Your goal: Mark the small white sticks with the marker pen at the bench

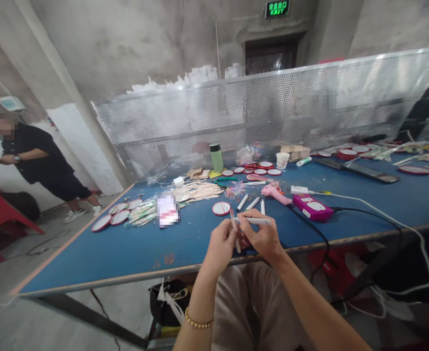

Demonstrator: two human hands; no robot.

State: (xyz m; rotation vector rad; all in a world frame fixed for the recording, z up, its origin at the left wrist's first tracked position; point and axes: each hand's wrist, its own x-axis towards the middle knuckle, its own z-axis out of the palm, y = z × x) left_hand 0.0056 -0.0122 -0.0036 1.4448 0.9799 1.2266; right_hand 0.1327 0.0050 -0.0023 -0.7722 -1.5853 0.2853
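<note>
Clock face centred on the hands, 12 pointing away from the wearer.

Left hand (222,243): pinching a flat stick (232,214) between thumb and fingers, just over the near edge of the bench (134,263). Right hand (263,239): fingers closed around a white marker (258,221) in a writing grip.

Key relation: stick's long axis runs roughly 11:30 to 5:30, its reddish end outermost; marker's runs nearly 9 to 3, so the two cross close to square. Marker's working end points to 9, at the stick's upper half. Contact or slight gap: cannot tell. Left hand is nearer the stick, gripping it directly; right hand sits on its 3 o'clock side, reaching it only through the marker.

Surroundings: red-rimmed disc (221,208) at 11, just beyond the stick's outer end. Three loose markers (253,203) between 12 and 1. Coloured loops (235,190) at 12, farther out. Pink glue gun (276,193) near 1:30; purple power block (313,208) between 2 and 3. Heap of pale sticks (200,190) near 10:30, well apart from the hands.
</note>
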